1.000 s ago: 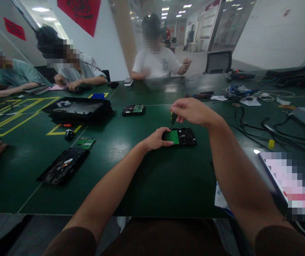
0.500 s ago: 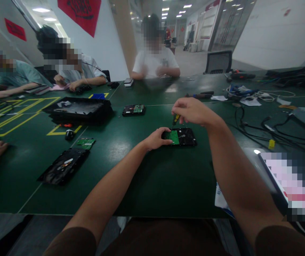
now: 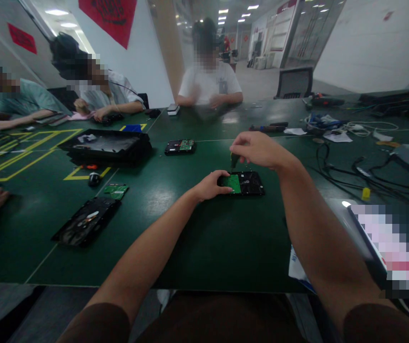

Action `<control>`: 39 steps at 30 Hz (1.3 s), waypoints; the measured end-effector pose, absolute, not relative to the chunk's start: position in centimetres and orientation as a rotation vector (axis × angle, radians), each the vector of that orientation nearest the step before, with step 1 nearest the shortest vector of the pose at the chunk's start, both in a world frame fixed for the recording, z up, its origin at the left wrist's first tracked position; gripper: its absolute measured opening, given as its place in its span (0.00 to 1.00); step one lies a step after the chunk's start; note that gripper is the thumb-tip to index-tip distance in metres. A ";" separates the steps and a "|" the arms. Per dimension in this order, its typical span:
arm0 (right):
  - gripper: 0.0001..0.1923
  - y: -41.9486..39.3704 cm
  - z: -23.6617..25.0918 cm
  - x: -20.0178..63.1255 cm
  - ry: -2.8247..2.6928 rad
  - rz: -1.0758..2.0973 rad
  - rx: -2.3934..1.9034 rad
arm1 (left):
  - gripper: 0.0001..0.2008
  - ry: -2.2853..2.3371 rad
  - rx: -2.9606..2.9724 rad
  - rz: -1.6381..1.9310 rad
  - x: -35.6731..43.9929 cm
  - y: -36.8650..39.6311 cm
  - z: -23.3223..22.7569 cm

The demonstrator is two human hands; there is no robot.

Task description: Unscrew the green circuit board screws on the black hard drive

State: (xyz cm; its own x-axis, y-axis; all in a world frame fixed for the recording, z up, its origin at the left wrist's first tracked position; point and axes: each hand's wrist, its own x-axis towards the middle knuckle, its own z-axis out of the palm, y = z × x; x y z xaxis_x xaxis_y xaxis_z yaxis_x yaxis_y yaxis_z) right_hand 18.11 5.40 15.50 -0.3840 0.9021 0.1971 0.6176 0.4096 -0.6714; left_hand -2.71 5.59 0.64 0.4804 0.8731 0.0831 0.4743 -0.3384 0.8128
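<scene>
Both forearms extended toward frame centre; left hand flat, fingers curled down; right hand raised above it, fingertips pinched.

We see a dark green worktop with yellow tape lines at its left. On it lie a hard drive with its green circuit board up, a second drive farther off, an opened drive, a loose green board, a black tray, and tangled cables at right.
</scene>
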 end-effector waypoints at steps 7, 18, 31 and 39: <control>0.11 5.7 15.0 17.9 -2.060 0.921 -1.166 | 0.34 1.129 1.978 0.668 -2.7 5.8 0.3; 0.09 5.5 15.4 18.1 -2.110 0.664 -1.270 | 0.34 1.126 1.989 0.673 -2.9 5.9 0.2; 0.10 5.5 15.6 18.1 -2.105 0.842 -1.206 | 0.33 1.122 1.981 0.675 -2.7 5.7 0.4; 0.11 6.1 14.9 18.3 -2.094 0.738 -1.240 | 0.33 1.117 1.987 0.686 -2.7 5.7 0.3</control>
